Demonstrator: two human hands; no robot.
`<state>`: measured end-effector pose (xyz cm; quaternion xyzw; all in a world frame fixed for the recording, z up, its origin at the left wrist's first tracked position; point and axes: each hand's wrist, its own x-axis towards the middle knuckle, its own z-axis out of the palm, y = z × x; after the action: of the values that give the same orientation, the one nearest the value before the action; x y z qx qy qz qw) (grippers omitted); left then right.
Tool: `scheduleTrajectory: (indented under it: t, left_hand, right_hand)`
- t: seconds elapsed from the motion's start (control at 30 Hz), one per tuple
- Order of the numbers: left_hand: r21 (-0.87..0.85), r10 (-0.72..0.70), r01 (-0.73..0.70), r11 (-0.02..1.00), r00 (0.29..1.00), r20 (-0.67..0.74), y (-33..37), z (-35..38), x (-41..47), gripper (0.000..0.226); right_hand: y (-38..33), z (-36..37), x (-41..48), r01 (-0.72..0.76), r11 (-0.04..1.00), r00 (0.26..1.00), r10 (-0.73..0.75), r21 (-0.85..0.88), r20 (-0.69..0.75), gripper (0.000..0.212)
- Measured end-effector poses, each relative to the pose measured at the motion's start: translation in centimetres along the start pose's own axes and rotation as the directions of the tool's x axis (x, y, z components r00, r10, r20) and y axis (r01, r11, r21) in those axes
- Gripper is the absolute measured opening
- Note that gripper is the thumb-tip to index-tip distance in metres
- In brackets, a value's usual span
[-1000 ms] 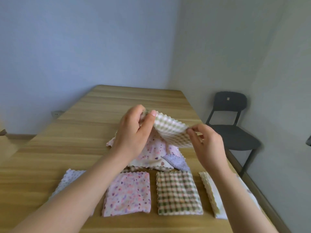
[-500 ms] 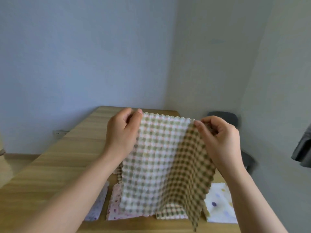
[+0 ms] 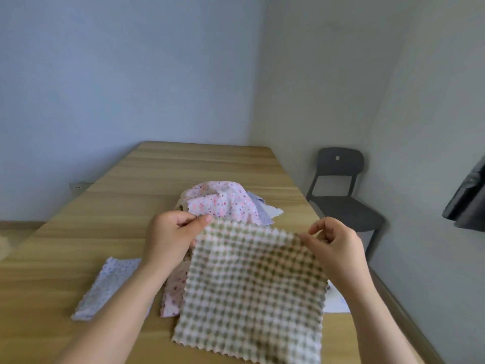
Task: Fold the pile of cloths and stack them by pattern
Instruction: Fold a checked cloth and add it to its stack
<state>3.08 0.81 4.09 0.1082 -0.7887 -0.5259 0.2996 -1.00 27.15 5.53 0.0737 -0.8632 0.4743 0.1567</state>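
Note:
A green-and-white checked cloth hangs spread out flat between my hands above the near part of the wooden table. My left hand pinches its top left corner and my right hand pinches its top right corner. Behind it lies the unfolded pile, with a pink floral cloth on top and a lilac one at its right. A folded lilac dotted cloth lies at the near left. A folded pink floral cloth shows partly beside it. The checked cloth hides whatever lies under it.
A black chair stands off the table's right side against the grey wall. A white folded cloth peeks out near the table's right edge. A dark object hangs at the far right. A wall socket sits low at the left.
The checked cloth went from bunched between my hands, to lifted and opened, to now held lower and spread wide. The view tilted down, showing the pile again.

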Motion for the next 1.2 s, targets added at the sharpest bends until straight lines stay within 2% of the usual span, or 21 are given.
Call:
scheduleTrajectory:
  t: [0.07,0.17,0.33,0.4,0.47,0.53,0.63,0.77,0.83,0.97,1.03,1.2]
  left_hand:
    - [-0.070,-0.063,0.066,0.995,0.997,0.049,-0.1,0.7,-0.4,0.025]
    - [-0.129,-0.112,0.127,0.983,0.986,0.122,0.0,1.5,-1.3,0.021]
    - [-0.200,-0.116,0.146,0.969,0.982,0.152,1.4,1.7,-2.7,0.011]
    - [-0.224,-0.109,0.146,0.964,0.979,0.173,1.9,1.7,-3.1,0.010]
    - [-0.249,-0.103,0.151,0.957,0.976,0.193,2.3,1.7,-3.4,0.010]
    - [-0.276,-0.112,0.168,0.947,0.972,0.209,2.5,1.7,-3.7,0.010]
    - [-0.308,-0.129,0.200,0.930,0.963,0.236,2.7,1.6,-3.9,0.009]
    - [-0.314,-0.148,0.237,0.919,0.948,0.280,2.5,1.2,-4.1,0.010]
    - [-0.301,-0.146,0.244,0.922,0.938,0.314,2.7,0.9,-4.2,0.012]
    - [-0.293,-0.136,0.239,0.926,0.934,0.331,3.0,0.4,-4.1,0.015]
    - [-0.309,-0.135,0.240,0.920,0.936,0.326,3.2,0.3,-4.1,0.013]
    - [-0.334,-0.101,0.222,0.916,0.934,0.343,3.7,0.1,-4.0,0.012]
  right_hand:
    - [-0.2,0.2,-0.3,-0.024,0.997,0.999,0.021,0.075,0.028,0.015]
    - [-0.8,0.3,-0.7,-0.108,0.963,0.986,0.073,0.248,0.147,0.011]
    - [-1.4,0.8,-1.3,-0.302,0.784,0.922,0.094,0.542,0.377,0.012]
    - [-1.7,1.0,-1.7,-0.366,0.731,0.880,0.072,0.575,0.469,0.016]
    - [-2.0,1.4,-1.9,-0.365,0.747,0.852,0.027,0.556,0.523,0.020]
    - [-2.4,2.0,-2.1,-0.274,0.804,0.882,-0.009,0.528,0.470,0.025]
    - [-2.9,2.9,-2.4,-0.045,0.910,0.945,-0.094,0.411,0.312,0.021]
    - [-3.2,3.7,-2.7,0.228,0.951,0.948,-0.266,0.209,0.174,0.019]
    - [-3.4,3.9,-2.8,0.250,0.942,0.938,-0.293,0.225,0.184,0.018]
    - [-3.8,4.5,-2.9,0.199,0.916,0.921,-0.297,0.349,0.253,0.017]
    - [-4.1,4.7,-3.0,0.177,0.893,0.919,-0.301,0.414,0.256,0.015]
    - [-4.8,4.9,-3.0,0.207,0.873,0.922,-0.325,0.441,0.209,0.013]
